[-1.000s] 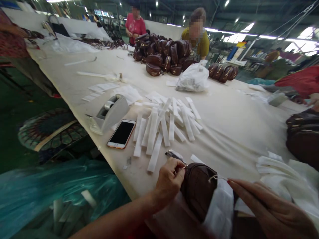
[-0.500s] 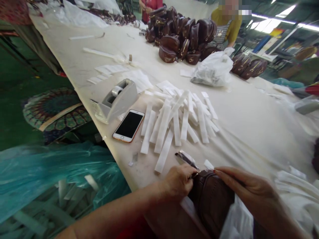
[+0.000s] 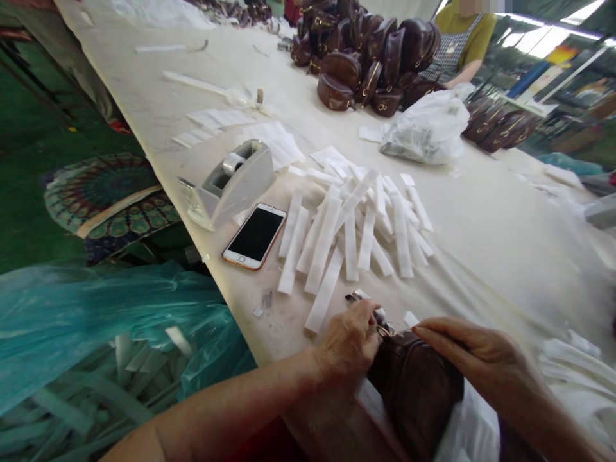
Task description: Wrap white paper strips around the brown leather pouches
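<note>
Right-hand (image 3: 474,353) fingertips are pressed together, seemingly on a thin pale cord (image 3: 402,325) near the top seam of the brown bag (image 3: 418,391). Left hand (image 3: 349,340): fingers curled at the gold-tone ring (image 3: 385,331); contact's hidden, can't tell if they're pinched on it. Probably there to steady the hardware, keeping the cord side free for my right.

Bag sits low in front of me, at the near part of the table (image 3: 486,237), top toward the hands; likely so the seam faces my fingers. White wrap (image 3: 471,423) lies against its side, under my right forearm, probably guarding the leather look.

White strips (image 3: 356,218) fan out loosely just beyond my left hand, likely for easy grabbing. Phone (image 3: 255,236) beside them, screen up, dark. Tape dispenser (image 3: 235,183) behind it, cutter end toward the table edge, presumably for pulling tape off that way. Teal plastic bag (image 3: 144,289) sits below the edge, with pale strips (image 3: 62,410) inside; catching offcuts, maybe.
</note>
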Available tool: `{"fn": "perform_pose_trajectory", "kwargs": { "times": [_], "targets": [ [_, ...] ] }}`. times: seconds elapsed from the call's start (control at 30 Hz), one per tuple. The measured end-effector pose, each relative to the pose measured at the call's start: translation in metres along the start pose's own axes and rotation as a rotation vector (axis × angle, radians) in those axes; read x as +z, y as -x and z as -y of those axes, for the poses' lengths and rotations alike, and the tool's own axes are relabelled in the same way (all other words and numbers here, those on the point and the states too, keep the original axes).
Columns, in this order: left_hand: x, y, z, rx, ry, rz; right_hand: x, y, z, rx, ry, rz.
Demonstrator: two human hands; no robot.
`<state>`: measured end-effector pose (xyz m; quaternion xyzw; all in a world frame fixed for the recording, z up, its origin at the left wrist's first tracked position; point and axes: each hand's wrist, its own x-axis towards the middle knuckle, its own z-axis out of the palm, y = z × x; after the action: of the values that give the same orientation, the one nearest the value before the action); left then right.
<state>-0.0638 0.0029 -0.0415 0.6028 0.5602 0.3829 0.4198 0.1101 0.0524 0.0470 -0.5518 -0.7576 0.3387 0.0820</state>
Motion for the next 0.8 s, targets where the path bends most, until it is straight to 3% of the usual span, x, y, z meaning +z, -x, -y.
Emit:
{"fn": "perform_pose_trajectory", "kwargs": {
  "times": [0.2,0.5,0.8],
  "targets": [
    [0.005,-0.003,0.008,0.098,0.001,0.037,-0.002,-0.002,-0.004,0.072,-0.053,0.117],
    [-0.001,-0.004,0.0,0.04,-0.07,0.117,0.006,-0.01,-0.011,0.059,-0.022,0.128],
    [0.002,0.002,0.007,0.088,0.015,-0.007,0.01,-0.014,-0.009,0.053,0.004,0.183]
  ]
}}
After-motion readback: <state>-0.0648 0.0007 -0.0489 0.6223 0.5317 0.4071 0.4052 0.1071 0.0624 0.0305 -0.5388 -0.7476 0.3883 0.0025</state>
